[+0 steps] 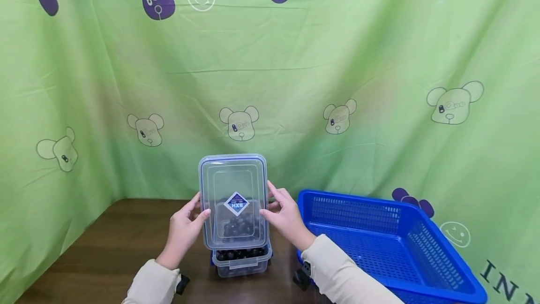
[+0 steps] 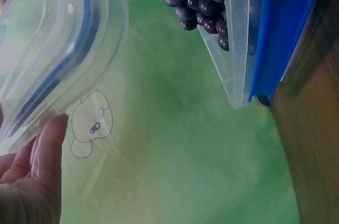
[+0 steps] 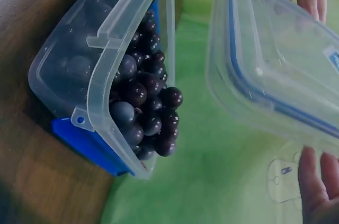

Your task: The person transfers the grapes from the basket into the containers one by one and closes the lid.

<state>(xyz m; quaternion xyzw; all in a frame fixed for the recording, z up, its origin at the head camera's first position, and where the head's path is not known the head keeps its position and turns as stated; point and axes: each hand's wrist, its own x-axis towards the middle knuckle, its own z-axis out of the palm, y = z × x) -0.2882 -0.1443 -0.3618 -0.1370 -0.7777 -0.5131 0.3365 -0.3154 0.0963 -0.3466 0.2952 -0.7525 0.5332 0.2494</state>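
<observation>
A clear plastic lid [image 1: 234, 177] with a blue seal line and a diamond label is held up, tilted, over a clear container [image 1: 243, 266]. My left hand [image 1: 182, 231] grips the lid's left edge, thumb on the near face. On the opposite edge my right hand [image 1: 288, 215] grips it the same way. Dark grapes [image 3: 145, 97] fill the container, some heaped above its rim. A blue side clip [image 2: 283, 41] hangs unlatched against the container wall. In the right wrist view a gap shows between the lid [image 3: 275, 60] and the grapes.
A blue perforated plastic basket [image 1: 401, 238] stands to the right, close to my right forearm. Beneath the container is a dark wooden table [image 1: 101, 247]. A green printed cloth [image 1: 270, 60] hangs behind and along the sides.
</observation>
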